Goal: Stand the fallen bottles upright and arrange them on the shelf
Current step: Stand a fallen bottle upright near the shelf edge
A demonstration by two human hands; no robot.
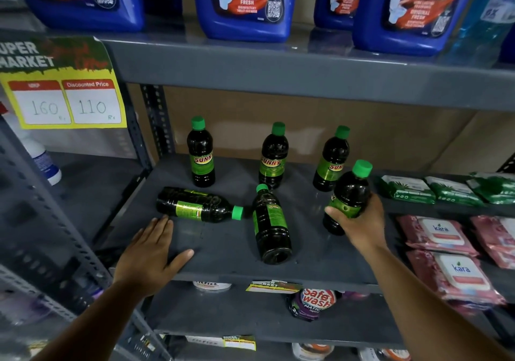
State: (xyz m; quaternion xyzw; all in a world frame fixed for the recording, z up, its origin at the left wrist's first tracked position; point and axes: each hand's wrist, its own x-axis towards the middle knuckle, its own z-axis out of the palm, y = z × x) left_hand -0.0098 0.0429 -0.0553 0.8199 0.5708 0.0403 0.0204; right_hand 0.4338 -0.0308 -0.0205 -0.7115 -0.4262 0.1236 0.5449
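Observation:
Dark bottles with green caps and green labels are on the grey shelf (223, 249). Three stand upright at the back: left bottle (201, 153), middle bottle (273, 157), right bottle (331, 160). One fallen bottle (195, 206) lies sideways, cap pointing right. Another fallen bottle (271, 225) lies with its cap pointing to the back. My right hand (359, 222) grips a sixth bottle (349, 193), held nearly upright and tilted right, at the shelf's right side. My left hand (150, 252) rests flat on the shelf, fingers apart, fingertips just short of the sideways bottle.
Large blue toilet-cleaner jugs (245, 3) fill the shelf above. A yellow price sign (64, 95) hangs at the left. Green packs (407, 190) and pink wipe packs (446, 254) lie to the right. A perforated upright post (156, 120) stands at the shelf's left back.

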